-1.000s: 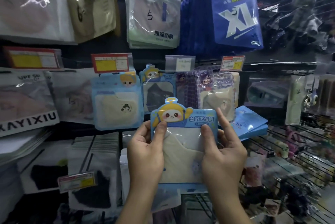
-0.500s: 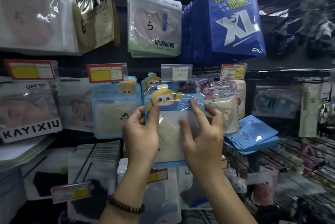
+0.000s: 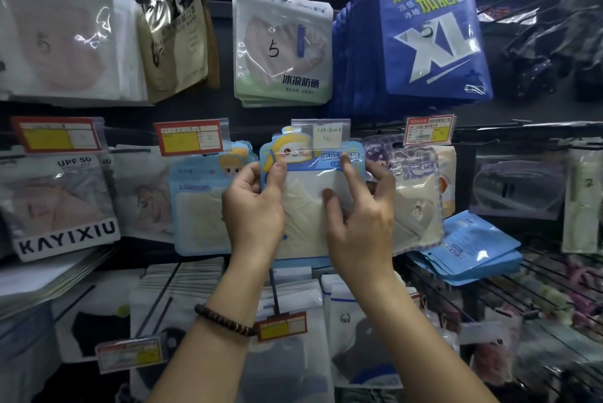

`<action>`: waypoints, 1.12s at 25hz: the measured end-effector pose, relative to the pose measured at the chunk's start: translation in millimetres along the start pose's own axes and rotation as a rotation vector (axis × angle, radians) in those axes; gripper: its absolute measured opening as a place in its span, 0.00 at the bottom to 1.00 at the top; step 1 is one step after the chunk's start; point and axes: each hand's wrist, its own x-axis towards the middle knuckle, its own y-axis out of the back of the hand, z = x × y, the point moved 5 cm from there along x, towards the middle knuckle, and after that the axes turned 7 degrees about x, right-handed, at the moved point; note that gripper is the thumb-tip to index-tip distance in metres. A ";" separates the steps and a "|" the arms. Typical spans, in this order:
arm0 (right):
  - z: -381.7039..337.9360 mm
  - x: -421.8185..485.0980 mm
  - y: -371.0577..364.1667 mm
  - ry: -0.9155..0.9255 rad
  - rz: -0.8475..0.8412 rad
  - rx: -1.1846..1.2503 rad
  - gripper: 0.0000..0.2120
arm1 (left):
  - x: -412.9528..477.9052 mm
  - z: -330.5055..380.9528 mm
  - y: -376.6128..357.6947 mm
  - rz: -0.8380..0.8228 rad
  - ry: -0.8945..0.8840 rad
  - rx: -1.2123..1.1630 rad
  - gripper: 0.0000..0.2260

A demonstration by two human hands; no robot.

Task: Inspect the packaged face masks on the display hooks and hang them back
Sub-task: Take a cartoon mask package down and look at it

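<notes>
I hold a light blue packaged face mask (image 3: 306, 193) with a cartoon face at its top and a cream mask behind a clear window. My left hand (image 3: 253, 210) grips its left edge, thumb on the front. My right hand (image 3: 359, 223) holds its right side with the index finger raised against the blue header. The pack's top sits just behind the clear price tag (image 3: 321, 135) at the tip of the middle-row display hook. The hook itself is hidden behind the tag and pack.
Neighbouring packs hang close: a blue child mask pack (image 3: 202, 203) on the left, a purple-topped pack (image 3: 414, 193) on the right. Above hang a green UPF100+ pack (image 3: 282, 50) and blue XL packs (image 3: 430, 33). Blue packs (image 3: 473, 249) lie on a wire rack at right.
Both hands have lifted the blue mask pack up and away from me, from chest height to the middle-row hook, until its top reaches the clear price tag.
</notes>
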 end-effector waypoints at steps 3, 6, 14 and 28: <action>1.6 2.6 1.6 -0.011 -0.003 0.006 0.26 | 4.0 0.2 -2.9 -0.001 -0.007 0.029 0.10; 3.0 3.7 0.0 -0.056 -0.090 -0.012 0.27 | 7.7 -7.1 -3.0 -0.009 0.007 0.093 0.12; 3.5 13.1 -21.7 -0.197 -0.331 -0.154 0.37 | 14.0 4.4 -2.4 0.134 -0.213 0.371 0.12; -4.5 7.0 -35.4 -0.271 -0.540 -0.382 0.40 | 15.0 -6.1 -8.6 -0.054 -0.222 0.620 0.19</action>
